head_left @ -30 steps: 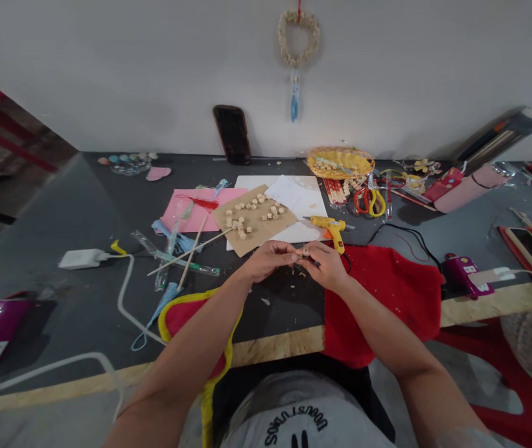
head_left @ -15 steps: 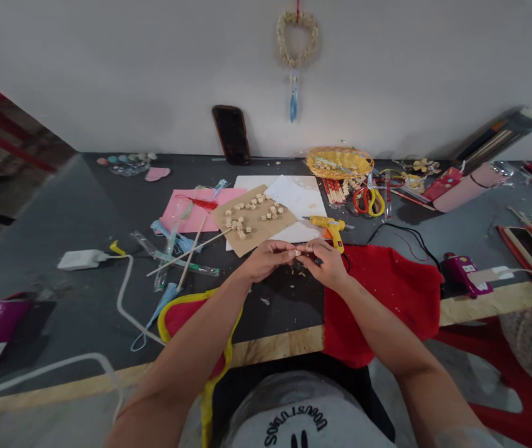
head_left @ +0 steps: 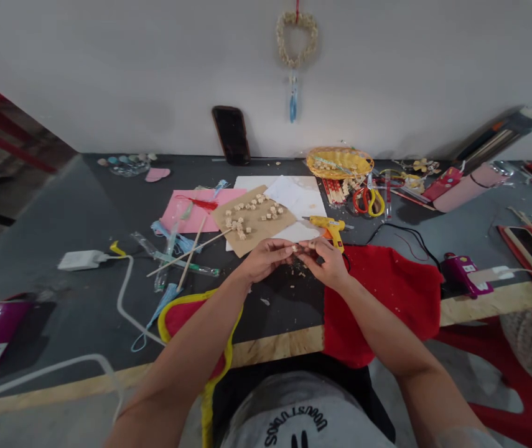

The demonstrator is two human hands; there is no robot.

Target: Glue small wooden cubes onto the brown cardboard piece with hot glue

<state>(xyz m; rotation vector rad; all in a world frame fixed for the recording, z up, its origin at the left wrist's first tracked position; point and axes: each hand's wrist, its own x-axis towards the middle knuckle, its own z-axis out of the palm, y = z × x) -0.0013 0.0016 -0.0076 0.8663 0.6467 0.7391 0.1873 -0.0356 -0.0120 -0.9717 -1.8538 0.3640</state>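
Note:
My left hand point(head_left: 268, 259) and my right hand point(head_left: 327, 264) meet fingertip to fingertip over the near middle of the table. Both are closed in a pinch around a small pale wooden-looking piece point(head_left: 294, 248), mostly hidden by the fingers. Just beyond them is a sheet of brown paper point(head_left: 262, 237) bearing several small pale clusters point(head_left: 238, 226) of similar look. A yellow glue gun point(head_left: 332, 229) lies close to my right hand. Tiny pale scraps point(head_left: 301, 272) are scattered on the dark tabletop below my fingers.
A red cloth point(head_left: 387, 298) hangs over the table edge at right. Scissors point(head_left: 369, 202) and a yellow basket point(head_left: 339, 163) stand behind. Thin sticks point(head_left: 191, 253), blue tassels point(head_left: 165, 302) and a white cable point(head_left: 126, 298) lie left. A phone point(head_left: 231, 135) leans on the wall.
My fingertips have shifted slightly, and the small piece between them has moved a little to the left and up. Everything else on the table stays where it was.

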